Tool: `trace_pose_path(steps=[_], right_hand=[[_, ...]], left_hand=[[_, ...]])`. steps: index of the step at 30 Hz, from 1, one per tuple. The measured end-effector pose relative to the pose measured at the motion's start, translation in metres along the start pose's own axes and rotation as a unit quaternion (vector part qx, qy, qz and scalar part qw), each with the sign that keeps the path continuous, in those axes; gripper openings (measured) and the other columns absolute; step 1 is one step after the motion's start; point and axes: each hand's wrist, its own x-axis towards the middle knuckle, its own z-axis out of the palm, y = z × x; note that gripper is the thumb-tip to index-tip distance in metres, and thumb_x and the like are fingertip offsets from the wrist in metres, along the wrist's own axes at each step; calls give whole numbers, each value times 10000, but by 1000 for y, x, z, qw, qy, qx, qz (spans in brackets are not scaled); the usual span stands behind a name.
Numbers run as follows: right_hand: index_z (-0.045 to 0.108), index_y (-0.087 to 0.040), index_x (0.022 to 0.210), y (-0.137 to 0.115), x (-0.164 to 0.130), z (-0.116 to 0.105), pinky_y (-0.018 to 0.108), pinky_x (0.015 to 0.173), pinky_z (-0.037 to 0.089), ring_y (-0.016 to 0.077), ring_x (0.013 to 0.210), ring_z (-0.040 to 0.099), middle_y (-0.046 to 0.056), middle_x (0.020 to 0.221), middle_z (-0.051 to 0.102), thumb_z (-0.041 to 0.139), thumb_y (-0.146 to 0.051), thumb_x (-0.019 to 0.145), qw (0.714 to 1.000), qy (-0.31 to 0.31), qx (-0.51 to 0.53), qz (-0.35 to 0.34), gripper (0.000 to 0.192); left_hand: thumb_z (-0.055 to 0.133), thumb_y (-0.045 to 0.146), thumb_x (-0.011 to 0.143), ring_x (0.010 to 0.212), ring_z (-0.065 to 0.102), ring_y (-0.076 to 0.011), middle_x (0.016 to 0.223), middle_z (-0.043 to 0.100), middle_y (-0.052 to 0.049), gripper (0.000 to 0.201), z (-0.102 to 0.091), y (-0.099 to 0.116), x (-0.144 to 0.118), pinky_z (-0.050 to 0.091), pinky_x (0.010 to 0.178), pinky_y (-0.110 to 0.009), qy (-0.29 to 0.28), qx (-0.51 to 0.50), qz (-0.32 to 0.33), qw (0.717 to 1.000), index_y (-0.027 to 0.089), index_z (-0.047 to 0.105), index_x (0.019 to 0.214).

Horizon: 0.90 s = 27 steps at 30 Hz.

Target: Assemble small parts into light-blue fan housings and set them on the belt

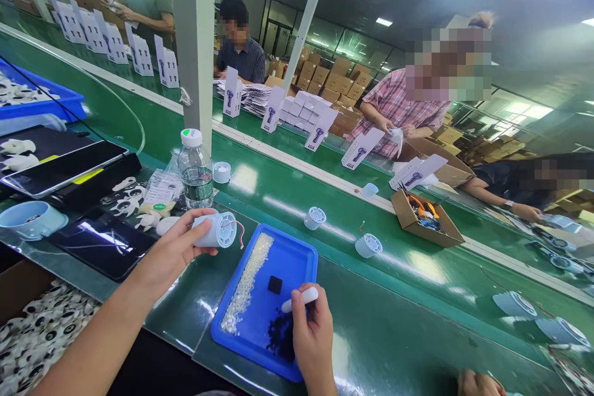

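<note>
Fan housing (217,229) gripped in left hand (174,252) | above blue tray (297,258)

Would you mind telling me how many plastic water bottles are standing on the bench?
1. A single water bottle stands upright beside the white post, just beyond the left hand. Others may be hidden behind the post or outside the frame.

- A factory assembly line: a long green conveyor belt (417,272) runs from nine to four o'clock.
- Stacked cardboard cartons (331,77) at twelve.
- Co-workers (399,111) packing white product boxes (320,130) across the belt.
</note>
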Motion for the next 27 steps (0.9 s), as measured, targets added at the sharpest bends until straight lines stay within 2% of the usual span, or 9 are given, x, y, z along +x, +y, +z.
trace_pose_path(steps=[8,15,18,21,25,27], right_hand=[[483,-200,766,-6,2,-1,215,574,409,113,592,473,-24,666,491,494,-343,891,1000,0,-13,-18,191],[472,-206,784,-1,-2,2,208,574,398,104,584,452,-34,678,463,481,-328,897,998,-11,-51,-41,167],[484,-205,810,-2,6,3,212,596,406,108,611,477,-28,699,491,483,-332,897,997,-25,-54,-43,154],[510,-201,849,-6,18,5,225,628,417,118,651,499,-13,742,527,479,-348,898,998,-19,-42,-47,158],[526,-197,871,-13,25,9,242,661,435,130,689,531,3,771,557,474,-369,901,998,-66,9,-18,183],[514,-196,945,-14,22,9,248,670,454,135,720,559,22,851,569,466,-380,904,998,-33,56,6,195]], left_hand=[[686,367,747,879,638,-210,1086,651,-41,299,2,-1,-1,563,674,-293,-2,-18,-13,1000,244,603,1007],[686,352,753,858,644,-196,1078,654,-50,307,0,-3,-4,561,677,-279,-3,-31,-21,999,231,589,1018],[699,307,746,858,652,-194,1020,670,-32,284,1,-5,-4,562,688,-291,14,-62,-21,998,242,552,979],[703,271,742,879,654,-194,957,680,-9,246,8,-6,-4,561,704,-295,20,-100,-16,995,245,536,922],[668,262,769,935,635,-205,978,676,-33,196,18,-10,-7,559,713,-279,-8,-142,-43,989,219,615,954],[667,254,772,933,632,-204,982,678,-34,189,21,-14,-9,554,714,-274,-16,-155,-51,986,218,643,955]])
